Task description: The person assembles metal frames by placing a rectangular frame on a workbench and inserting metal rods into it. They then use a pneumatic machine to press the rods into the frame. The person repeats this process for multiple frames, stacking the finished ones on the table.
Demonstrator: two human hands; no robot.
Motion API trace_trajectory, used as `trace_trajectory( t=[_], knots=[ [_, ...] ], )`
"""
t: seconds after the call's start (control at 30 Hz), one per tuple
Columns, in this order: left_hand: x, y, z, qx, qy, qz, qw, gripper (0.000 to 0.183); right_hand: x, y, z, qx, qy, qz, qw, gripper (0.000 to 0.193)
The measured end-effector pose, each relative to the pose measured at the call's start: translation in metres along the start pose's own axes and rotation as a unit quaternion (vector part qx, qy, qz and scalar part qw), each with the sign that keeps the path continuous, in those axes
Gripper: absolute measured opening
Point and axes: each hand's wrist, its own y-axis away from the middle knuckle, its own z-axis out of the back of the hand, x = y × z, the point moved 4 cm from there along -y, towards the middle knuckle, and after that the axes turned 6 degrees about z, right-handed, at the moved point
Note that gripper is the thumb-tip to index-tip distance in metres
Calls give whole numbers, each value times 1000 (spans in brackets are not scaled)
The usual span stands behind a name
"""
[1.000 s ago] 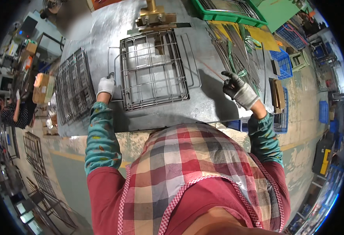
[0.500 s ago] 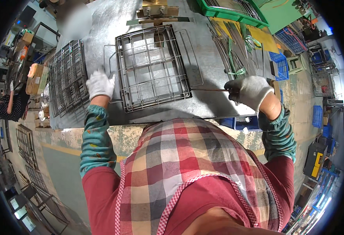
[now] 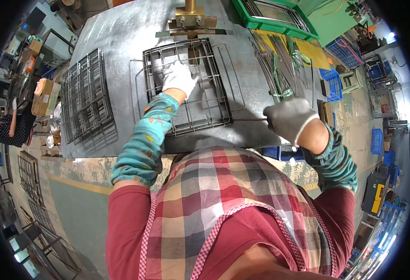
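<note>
A rectangular wire rack (image 3: 223, 100) lies on the metal table in front of me, with crossing wires inside a thicker frame. My left hand (image 3: 179, 80), in a white glove, is over the middle of the rack, its thumb apart from the fingers. Whether the fingertips touch the wires is hard to see. My right hand (image 3: 291, 119), in a white glove with dark fingertips, is closed on a thin metal rod (image 3: 250, 120). That rod points left to the rack's near right corner. Thin wire loops (image 3: 235, 86) stick out beside the rack.
More wire racks (image 3: 87, 95) are stacked at the left. A brass-coloured clamp fixture (image 3: 189, 21) stands behind the rack. Bundled metal rods (image 3: 277, 65) lie at the right, near a green tray (image 3: 279, 25). A blue crate (image 3: 331, 84) is past the table's right edge.
My left hand has moved from the table left of the rack to over its middle. My right hand still holds the rod near the corner. The whole view has shifted slightly.
</note>
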Motion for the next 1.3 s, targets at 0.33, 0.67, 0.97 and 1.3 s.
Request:
trace_trajectory(
  t=[0.33,0.67,0.97,1.3],
  knots=[
    [1,-5,-12,-3,172,-25,985,47,-19,13,-159,-144,-390,30,909,29],
    [1,-11,-20,-6,113,5,994,50,0,-1,-28,90,-38,-76,992,15],
    [5,-5,-16,49,139,7,989,53,9,-6,-25,19,-72,-60,995,24],
    [7,-12,-26,80,196,41,976,60,29,14,-199,-235,-457,-143,846,20]
  ],
)
